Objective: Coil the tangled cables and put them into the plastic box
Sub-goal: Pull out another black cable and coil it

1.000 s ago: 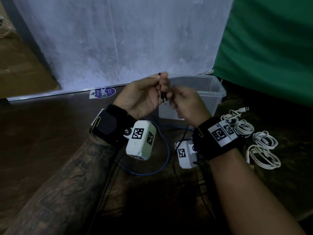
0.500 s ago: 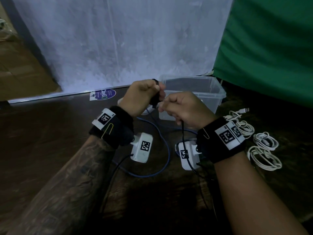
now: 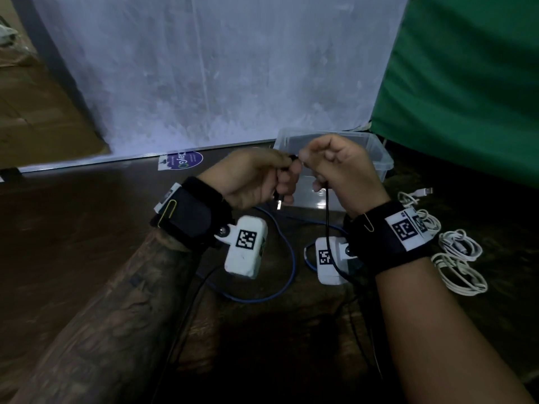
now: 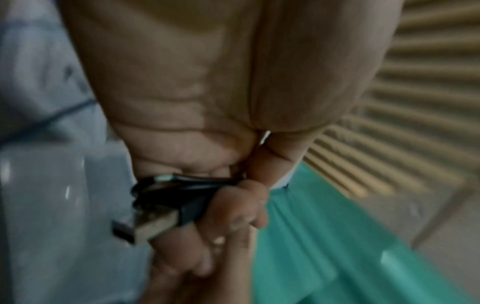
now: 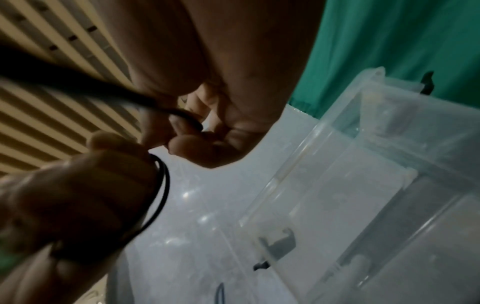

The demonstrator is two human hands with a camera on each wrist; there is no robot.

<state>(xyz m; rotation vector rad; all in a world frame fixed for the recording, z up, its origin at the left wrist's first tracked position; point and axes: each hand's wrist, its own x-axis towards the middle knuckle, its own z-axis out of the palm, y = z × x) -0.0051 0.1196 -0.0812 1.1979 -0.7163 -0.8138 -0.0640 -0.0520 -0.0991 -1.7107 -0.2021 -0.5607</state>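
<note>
Both hands meet in front of the clear plastic box above the dark table. My left hand grips small loops of the black cable; its metal USB plug sticks out below the curled fingers. My right hand pinches the same cable, which hangs down past the wrist to the table. In the right wrist view the black cable wraps round the left fingers, with the plastic box just behind. A blue cable lies loose on the table under the hands.
Several coiled white cables lie on the table to the right of my right wrist. A white sheet hangs behind the box, a green cloth to its right. A purple sticker sits at the table's far edge.
Both hands have turned and shifted a little right in front of the box. The right hand has come up level with the left, drawing the black cable round the left fingers.
</note>
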